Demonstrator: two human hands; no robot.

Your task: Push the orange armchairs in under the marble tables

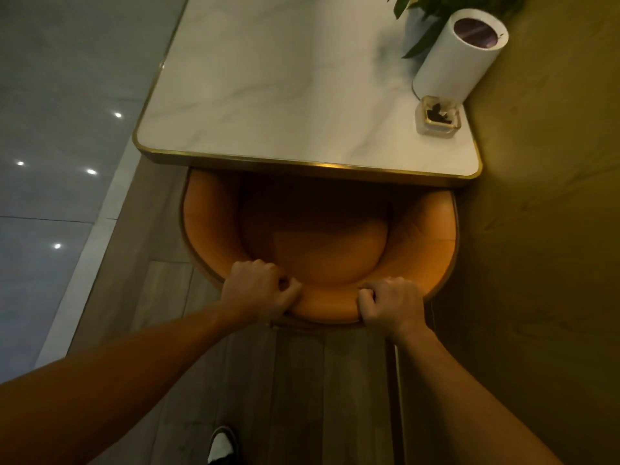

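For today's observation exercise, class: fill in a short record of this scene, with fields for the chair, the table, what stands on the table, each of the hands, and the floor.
chair: orange armchair, front part already under the table edge
table: marble table, gold rim, set against the wall on the right
on table: white cylinder, glass ashtray, potted plant, all at the far right side
left hand: gripping the backrest top
right hand: gripping the backrest top
floor: wood planks, a shoe visible below
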